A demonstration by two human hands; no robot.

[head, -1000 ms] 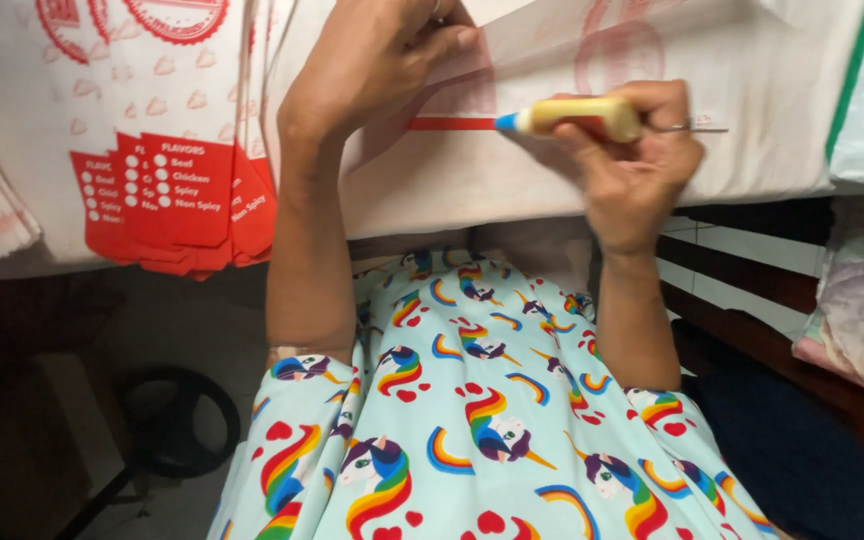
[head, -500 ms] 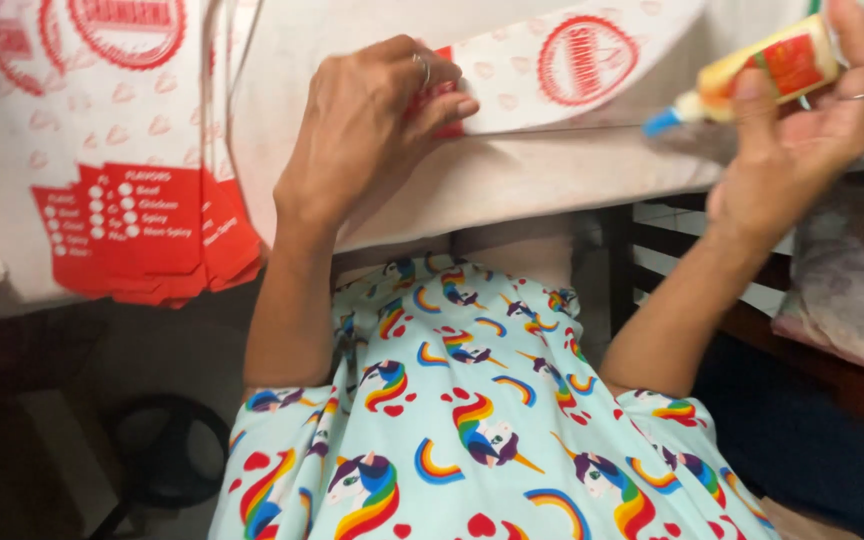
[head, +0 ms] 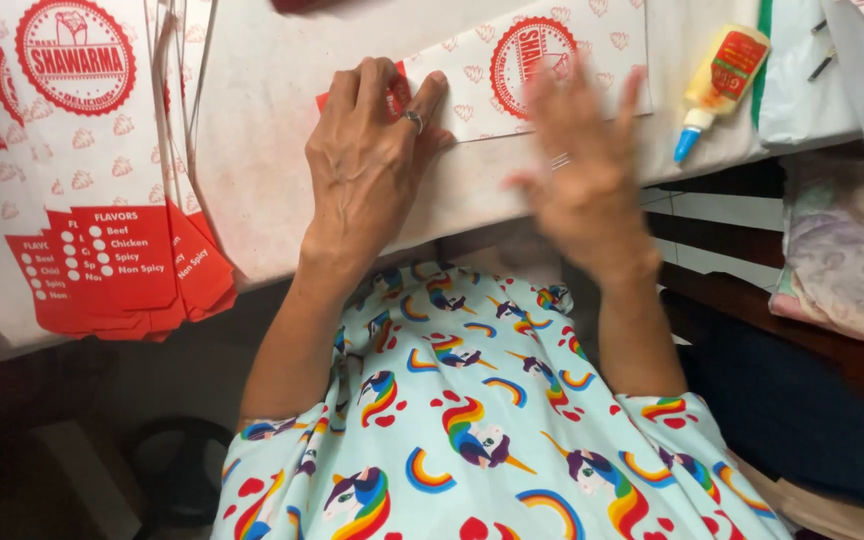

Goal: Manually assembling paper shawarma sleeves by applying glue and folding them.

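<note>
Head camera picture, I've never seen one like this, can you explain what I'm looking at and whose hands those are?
The camera sits on a person's head and looks down, so both hands are that person's own, above a lap in unicorn-print cloth. The left hand presses flat on a white paper bag with red print lying on the white table. The right hand is blurred, open over the bag's edge, holding nothing. A yellow glue bottle with a blue tip lies to the right. A stack of similar bags lies to the left.
</note>
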